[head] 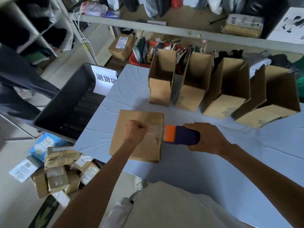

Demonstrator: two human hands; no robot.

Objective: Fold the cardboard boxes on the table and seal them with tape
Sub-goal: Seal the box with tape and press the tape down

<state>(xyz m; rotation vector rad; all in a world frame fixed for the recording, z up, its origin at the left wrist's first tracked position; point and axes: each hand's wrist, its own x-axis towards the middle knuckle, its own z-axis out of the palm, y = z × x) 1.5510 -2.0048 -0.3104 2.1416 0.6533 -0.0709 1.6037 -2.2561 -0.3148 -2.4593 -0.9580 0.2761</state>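
- On the pale-blue-covered bench, near its front left edge, the cardboard box lay with a broad face up, directly under both hands.
- Left hand sat over the middle of that face. Its fingers were curled into a tight fist, pinching the free end of the clear tape.
- Right hand was just right of the box, with its fingers wrapped round the dark blue body of the tape dispenser. The dispenser's orange end pointed left at the fist.
- Tape ran taut from the fist to the orange end, crossing the box's right edge.
- Could not tell whether the tape touched the cardboard, since the strip was see-through and blurred.
- Four more boxes stood open in a row along the far side of the bench, well apart from the hands: leftmost open box, second open box, third open box, rightmost open box.
- Their flaps were up and each was close against its neighbour.
- Left of the bench was a black bin, with a white paper sign with printed characters at its far right corner.
- On the floor by the bench's front left corner lay a heap of taped parcels.
- Beyond the bench was a red basket stuffed with garments, below a shelf carrying bags and a wrapped parcel.
- At far left were another person's dark trouser legs.
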